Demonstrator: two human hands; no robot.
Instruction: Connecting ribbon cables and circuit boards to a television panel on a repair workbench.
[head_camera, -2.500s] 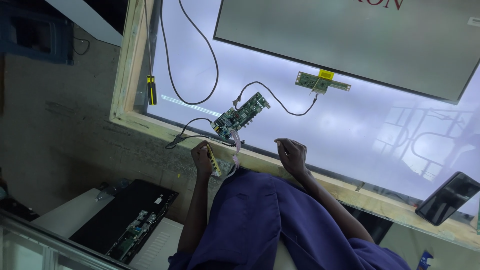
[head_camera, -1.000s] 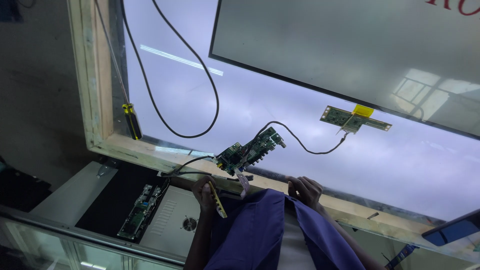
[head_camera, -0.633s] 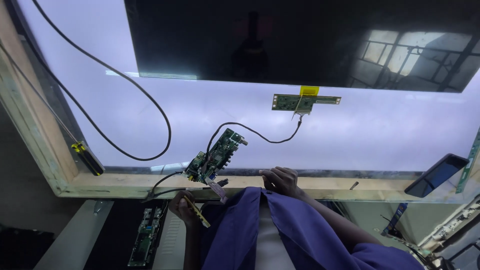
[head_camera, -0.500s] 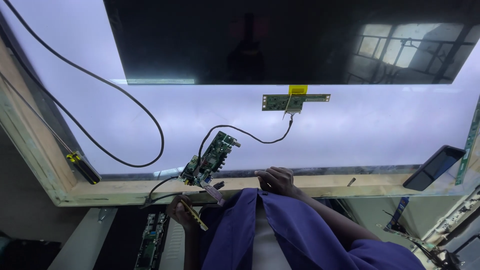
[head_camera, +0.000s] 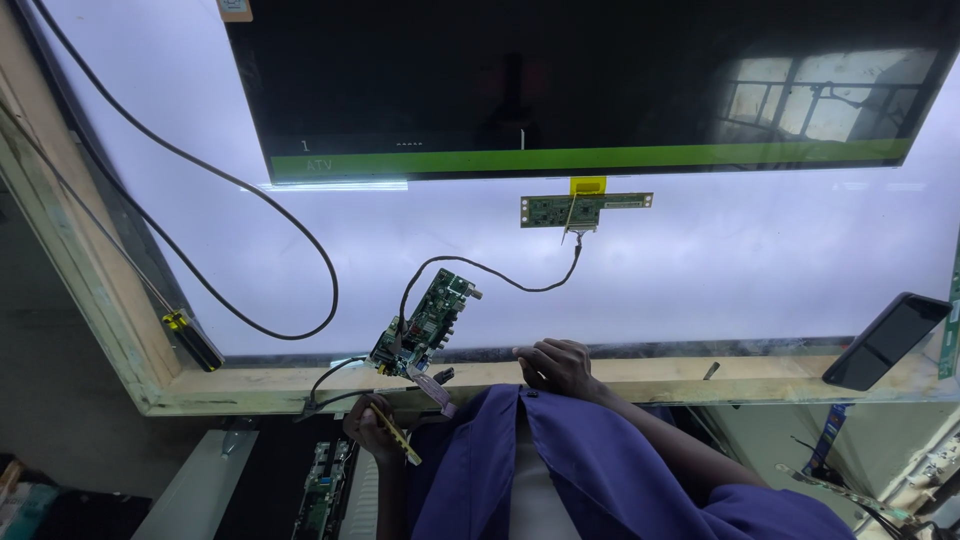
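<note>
My left hand (head_camera: 372, 428) is below the table's front edge, shut on a small narrow yellowish strip board (head_camera: 398, 438). A flat ribbon cable (head_camera: 428, 385) runs from there up to a green main circuit board (head_camera: 425, 320) lying on the lit white table (head_camera: 700, 270). My right hand (head_camera: 553, 365) rests on the wooden frame (head_camera: 660, 372) with curled fingers and holds nothing. A thin black wire joins the main board to a long green board (head_camera: 585, 208) with yellow tape, under a dark display panel (head_camera: 580, 90) with a green band.
A yellow-and-black screwdriver (head_camera: 195, 340) lies at the front left corner by a looping black cable (head_camera: 300, 250). A dark phone (head_camera: 885, 340) leans at the right edge. Another circuit board (head_camera: 320, 490) sits on a lower surface under the table.
The view has swung to face the table squarely. The display went from pale grey to dark and now shows a green band. Both hands have kept their places.
</note>
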